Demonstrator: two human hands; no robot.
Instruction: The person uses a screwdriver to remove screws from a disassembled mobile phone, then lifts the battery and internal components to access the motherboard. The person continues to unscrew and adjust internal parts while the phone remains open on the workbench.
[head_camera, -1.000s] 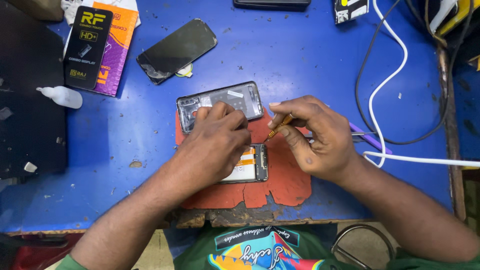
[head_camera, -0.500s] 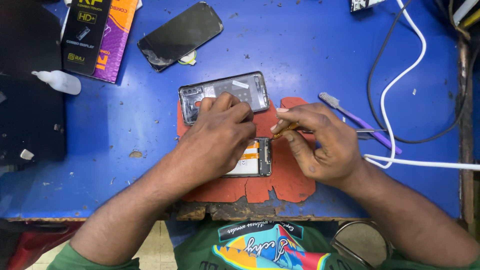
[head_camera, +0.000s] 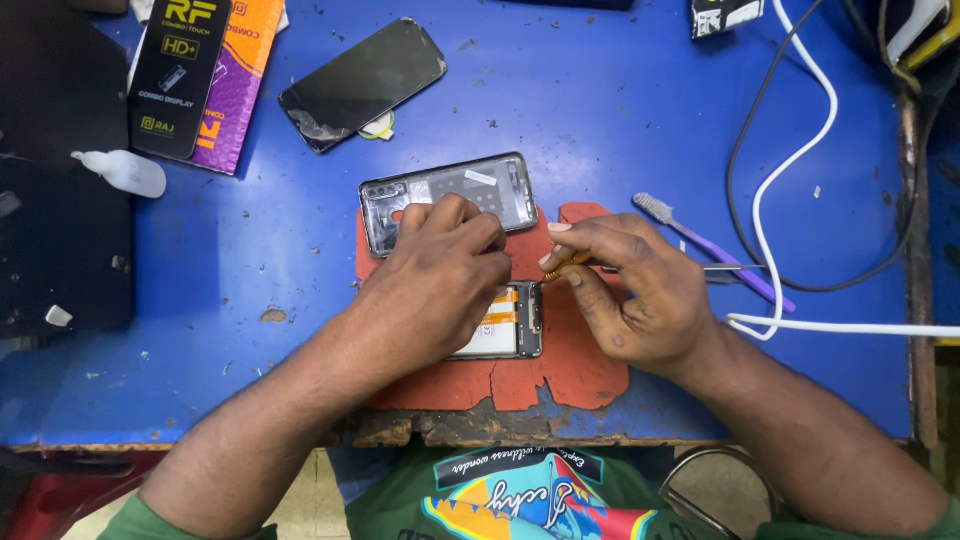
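Near the front edge of the blue bench (head_camera: 620, 110), the left hand (head_camera: 445, 275) presses flat, fingers together, on an opened phone (head_camera: 505, 322), while the right hand (head_camera: 630, 285) pinches a small orange-handled tool (head_camera: 566, 266).

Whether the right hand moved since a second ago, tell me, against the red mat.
No. The right hand still rests on the red mat's right side, beside the phone.
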